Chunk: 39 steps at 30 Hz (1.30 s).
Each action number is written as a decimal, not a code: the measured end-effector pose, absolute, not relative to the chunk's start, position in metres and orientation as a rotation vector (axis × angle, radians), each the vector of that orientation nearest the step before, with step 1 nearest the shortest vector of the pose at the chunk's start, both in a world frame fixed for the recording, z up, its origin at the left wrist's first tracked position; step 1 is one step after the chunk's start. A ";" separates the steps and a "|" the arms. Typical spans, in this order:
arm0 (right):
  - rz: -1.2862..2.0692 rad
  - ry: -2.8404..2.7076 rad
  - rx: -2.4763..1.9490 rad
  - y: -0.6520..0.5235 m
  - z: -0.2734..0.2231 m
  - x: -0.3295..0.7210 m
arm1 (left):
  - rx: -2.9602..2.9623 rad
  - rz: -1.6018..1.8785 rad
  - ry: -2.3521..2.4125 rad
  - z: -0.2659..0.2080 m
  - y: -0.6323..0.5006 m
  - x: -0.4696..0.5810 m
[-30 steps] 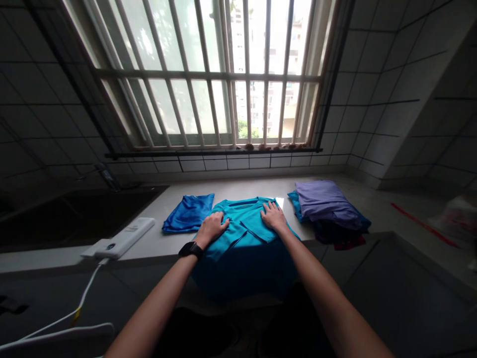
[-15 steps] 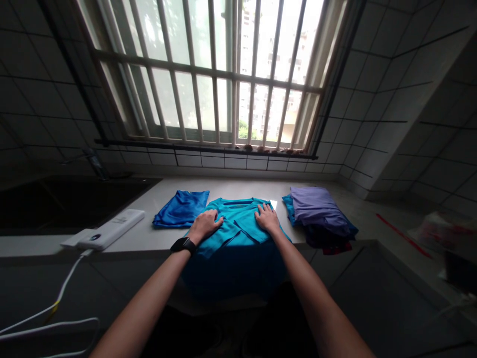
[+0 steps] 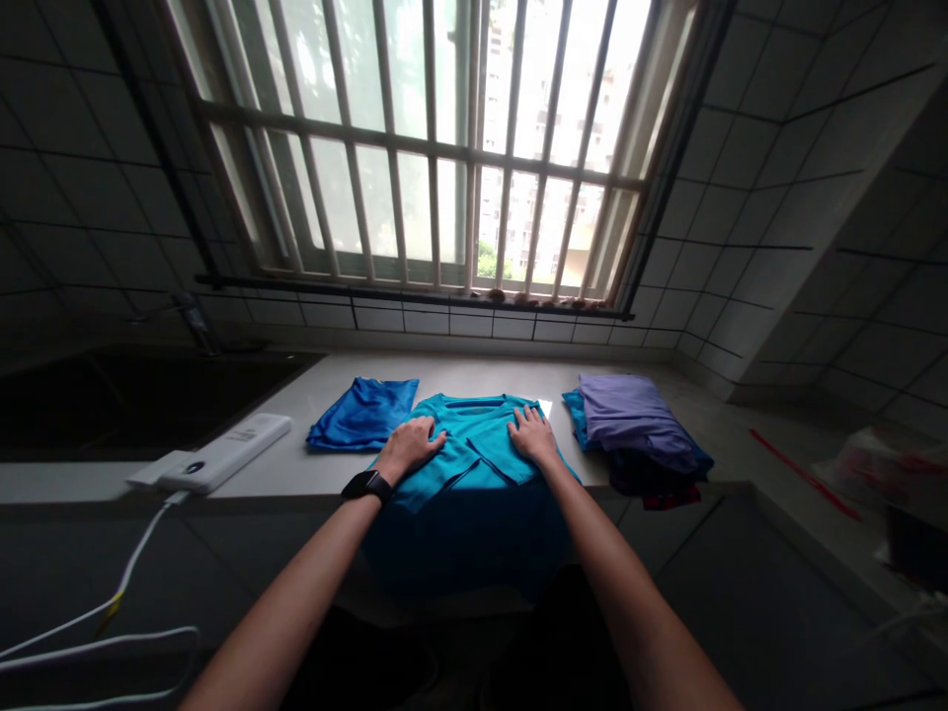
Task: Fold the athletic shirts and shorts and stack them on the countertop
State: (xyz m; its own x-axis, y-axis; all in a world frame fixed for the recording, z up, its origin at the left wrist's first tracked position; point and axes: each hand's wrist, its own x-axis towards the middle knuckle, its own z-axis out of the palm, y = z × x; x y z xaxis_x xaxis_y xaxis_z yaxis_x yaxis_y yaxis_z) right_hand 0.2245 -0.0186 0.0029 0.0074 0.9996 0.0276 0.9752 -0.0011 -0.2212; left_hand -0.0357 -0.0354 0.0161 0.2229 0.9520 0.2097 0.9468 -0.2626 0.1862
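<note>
A teal T-shirt lies on the counter with its neckline toward the window. Both sleeves are folded inward over the chest, and the lower part hangs down over the counter's front edge. Flat on its left side rests my left hand, thumb apart from the fingers, with a dark watch at the wrist. On the right shoulder area my right hand presses down with fingers spread. Neither hand grips the cloth.
A folded blue garment lies left of the shirt, and a stack of folded clothes with a lilac one on top stands right. A white power bank with a cable sits by the dark sink. A red strip lies far right.
The view has shifted very slightly. Both hands stay in the same places on the shirt, and the shirt lies as before.
</note>
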 end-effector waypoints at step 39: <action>0.188 -2.093 -2.106 -0.018 0.002 0.224 | 2.437 0.435 1.889 0.018 -0.036 -0.036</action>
State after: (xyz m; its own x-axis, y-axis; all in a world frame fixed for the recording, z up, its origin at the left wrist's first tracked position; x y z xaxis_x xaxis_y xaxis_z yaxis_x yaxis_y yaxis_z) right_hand 0.2243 -0.0183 0.0024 0.0091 0.9996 0.0275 0.9786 -0.0033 -0.2056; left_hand -0.0357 -0.0360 0.0177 0.2253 0.9531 0.2021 0.9455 -0.2640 0.1909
